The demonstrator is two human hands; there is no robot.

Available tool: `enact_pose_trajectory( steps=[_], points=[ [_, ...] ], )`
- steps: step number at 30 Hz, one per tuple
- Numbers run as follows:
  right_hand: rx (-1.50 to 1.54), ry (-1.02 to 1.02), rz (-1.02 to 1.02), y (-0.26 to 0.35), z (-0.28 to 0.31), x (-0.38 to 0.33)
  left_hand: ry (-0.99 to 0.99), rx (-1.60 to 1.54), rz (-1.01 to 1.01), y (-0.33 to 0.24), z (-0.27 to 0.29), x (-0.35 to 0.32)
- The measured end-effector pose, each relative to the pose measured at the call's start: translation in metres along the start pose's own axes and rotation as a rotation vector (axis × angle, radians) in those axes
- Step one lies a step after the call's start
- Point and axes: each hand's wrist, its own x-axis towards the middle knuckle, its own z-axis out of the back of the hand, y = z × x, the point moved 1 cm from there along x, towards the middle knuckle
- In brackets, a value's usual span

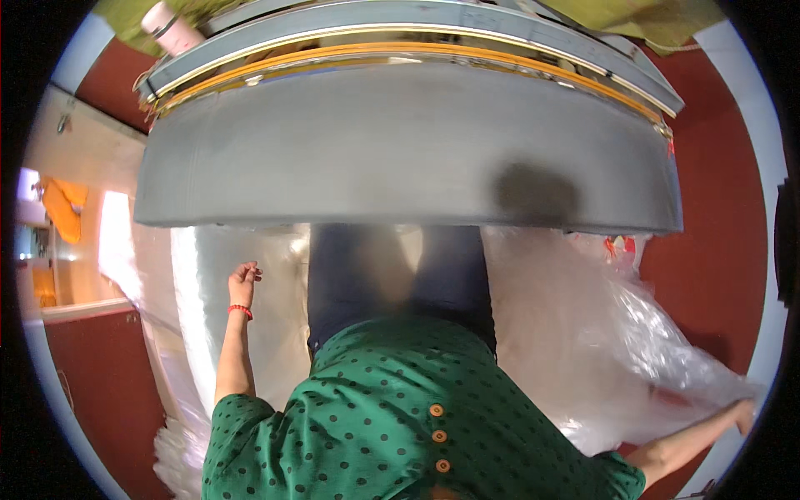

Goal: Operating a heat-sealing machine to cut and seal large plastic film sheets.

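Observation:
My left hand (243, 283), a red bead bracelet (240, 311) at its wrist, hangs in the air over pale clear plastic sheeting (197, 275) on the left. Its fingers are loosely bent and a little apart, and nothing is in them. Far out at the lower right, my right arm is stretched sideways. My right hand (742, 415) is closed on the corner of a crumpled clear plastic sheet (658, 342), which is drawn out from beside my lap towards the hand. Its fingertips are partly lost at the picture's rim.
Across my front runs a long grey smooth-covered surface (358, 150), with a dark shadow on its right. Orange and metal rails (417, 37) edge its far side. A pink cylinder (171, 29) stands back left. Red floor (717, 183) lies right; an open doorway (75, 242) is left.

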Motion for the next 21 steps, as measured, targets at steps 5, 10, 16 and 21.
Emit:
enact_pose_trajectory(
  steps=[5,10,16,21],
  points=[
    [0.454,0.288,0.294,0.125,-0.180,-0.052,-0.190,0.039,-0.073,-0.047,0.043,-0.005],
    [0.743,0.408,0.672,0.294,-0.169,-0.096,-0.596,0.445,-0.351,-0.047,0.062,0.031],
    [0.792,0.570,1.040,0.571,-0.045,-0.355,-0.803,0.839,-0.168,-0.044,0.190,0.034],
    [0.623,0.414,1.346,0.626,0.102,-0.471,-0.593,1.002,0.118,-0.048,0.186,-0.008]
  ],
)
